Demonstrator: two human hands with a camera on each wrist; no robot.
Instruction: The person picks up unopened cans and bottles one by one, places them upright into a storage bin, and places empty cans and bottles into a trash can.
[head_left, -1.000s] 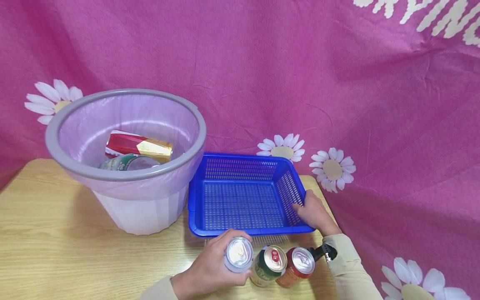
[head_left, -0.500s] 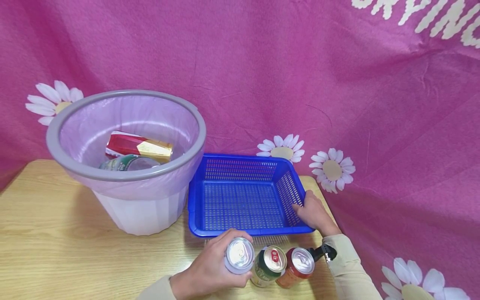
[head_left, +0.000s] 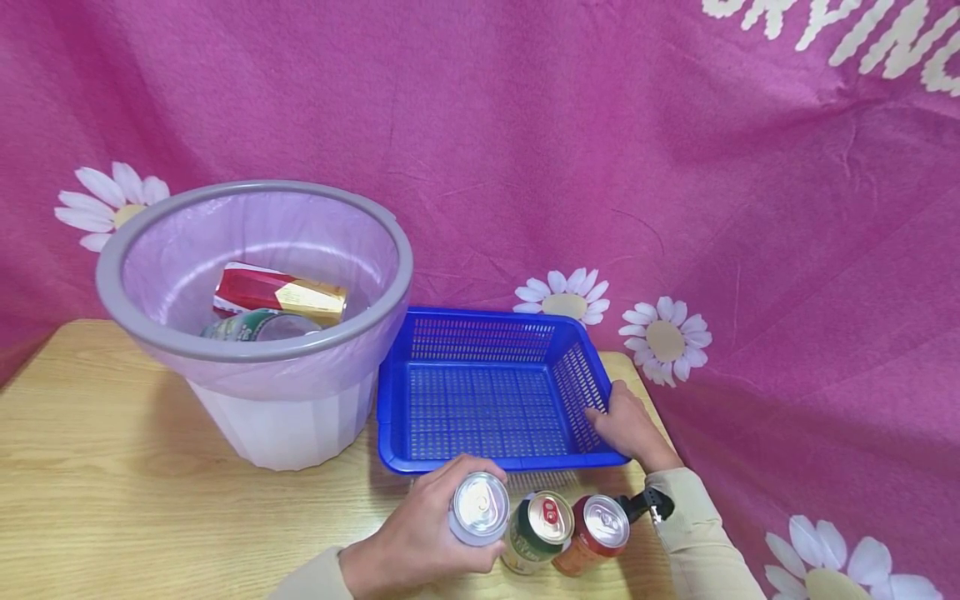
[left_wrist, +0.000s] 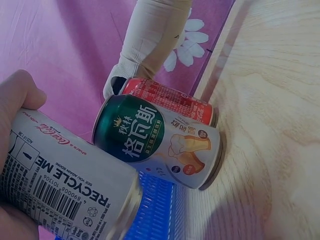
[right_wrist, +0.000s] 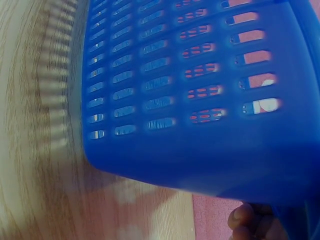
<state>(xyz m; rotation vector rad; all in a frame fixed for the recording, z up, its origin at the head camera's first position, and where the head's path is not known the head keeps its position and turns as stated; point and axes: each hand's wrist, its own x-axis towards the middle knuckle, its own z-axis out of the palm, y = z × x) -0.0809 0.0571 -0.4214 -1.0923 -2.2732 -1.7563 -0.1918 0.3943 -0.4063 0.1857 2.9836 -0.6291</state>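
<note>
Against pink cloth, we clasped the silver can (head_left: 477, 508) at six o'clock in our left hand (head_left: 420, 537), right hand (head_left: 626, 429) gripping the blue basket (head_left: 487, 392); lifting it over the rim seemed next.

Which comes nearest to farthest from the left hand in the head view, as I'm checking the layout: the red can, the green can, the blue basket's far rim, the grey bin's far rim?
1. green can, just right of the left hand
2. red can, farther right
3. blue basket far rim, behind
4. grey bin far rim, back left
</note>
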